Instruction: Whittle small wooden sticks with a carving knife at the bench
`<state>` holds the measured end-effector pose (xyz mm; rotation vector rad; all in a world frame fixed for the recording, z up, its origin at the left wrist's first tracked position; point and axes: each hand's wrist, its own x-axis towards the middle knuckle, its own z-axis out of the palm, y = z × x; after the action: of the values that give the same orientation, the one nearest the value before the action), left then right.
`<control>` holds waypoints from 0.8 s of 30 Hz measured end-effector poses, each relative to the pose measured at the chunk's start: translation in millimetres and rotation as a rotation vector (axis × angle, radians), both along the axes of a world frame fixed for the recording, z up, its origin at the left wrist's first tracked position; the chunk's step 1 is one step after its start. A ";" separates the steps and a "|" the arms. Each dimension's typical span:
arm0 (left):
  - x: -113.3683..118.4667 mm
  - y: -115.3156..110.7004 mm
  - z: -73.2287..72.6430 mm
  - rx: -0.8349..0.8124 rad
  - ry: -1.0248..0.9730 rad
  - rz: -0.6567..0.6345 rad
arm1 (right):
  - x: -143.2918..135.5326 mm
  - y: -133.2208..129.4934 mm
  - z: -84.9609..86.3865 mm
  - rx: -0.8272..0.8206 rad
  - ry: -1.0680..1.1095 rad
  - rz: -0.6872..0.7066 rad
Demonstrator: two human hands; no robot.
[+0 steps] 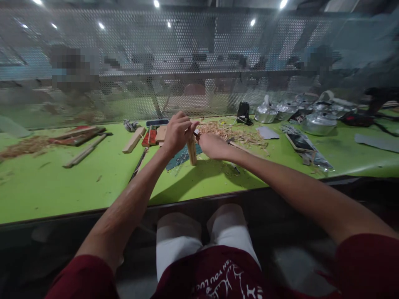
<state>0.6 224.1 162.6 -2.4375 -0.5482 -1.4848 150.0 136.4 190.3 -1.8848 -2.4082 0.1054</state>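
Note:
A light wooden piece [192, 152] stands nearly upright on the green table [102, 182], its lower end on the surface. My left hand [178, 132] is closed round its upper part. Close on the right, my right hand [212, 145] has its fingers wrapped round a small dark tool [196, 135], of which only a short part shows against the wood. A dark green cloth or mat [181, 158] lies behind the wooden piece, with shavings on it. Curled wood shavings [218, 130] are heaped beyond my hands.
Wooden blocks [134, 140] and a phone [157, 122] lie behind left; a mallet-like tool [87, 150] is farther left. Metal kettles [319, 123], another phone [299, 142] and paper [267, 133] are on the right. A perforated metal screen [187, 62] stands along the back.

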 end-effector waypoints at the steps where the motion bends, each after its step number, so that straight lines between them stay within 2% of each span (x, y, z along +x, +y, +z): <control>1: -0.3 0.2 0.5 0.002 0.001 0.001 | -0.6 0.5 -1.0 0.001 0.000 -0.002; 4: -1.8 1.3 1.3 0.022 0.003 0.003 | -2.3 2.4 2.1 -0.011 -0.013 0.009; 11: -4.7 -0.2 -2.2 0.034 -0.048 0.025 | -0.7 9.3 27.3 -0.067 -0.063 0.061; 20: 5.5 -5.6 -5.7 0.029 -0.098 0.010 | -4.3 -6.2 9.9 0.218 -0.153 -0.017; 24: 4.1 -5.9 -8.4 0.038 -0.119 0.031 | -6.1 -6.9 15.0 0.193 -0.178 0.030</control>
<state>4.7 218.2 154.3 -2.3128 -0.5731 -1.6202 143.9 129.5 205.3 -1.8423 -2.4539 -0.2953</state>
